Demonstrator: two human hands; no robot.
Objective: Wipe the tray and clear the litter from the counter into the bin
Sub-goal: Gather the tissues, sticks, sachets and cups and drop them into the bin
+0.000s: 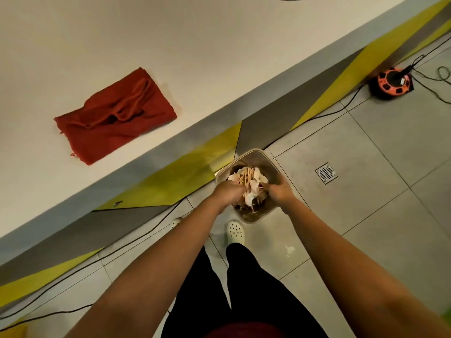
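I'm holding litter [251, 185] bunched between left hand [228, 191] and right hand [280, 192] over bin [246, 153], lower centre; next I'm letting go.

At ten o'clock a red cloth [114, 115], soft and matt, lies on the smooth matt white tabletop [219, 40]. The bin [273, 164] looks smooth plastic, holding pale wooden sticks [246, 178] and crumpled paper [251, 198]. Floor tiles [366, 203] faintly glossy.

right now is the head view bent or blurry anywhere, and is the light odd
Head view: wide-angle lens tilts the counter edge steeply; warm, dim light; both hands, left hand and right hand, and the litter over the bin look soft; red cloth is sharper.
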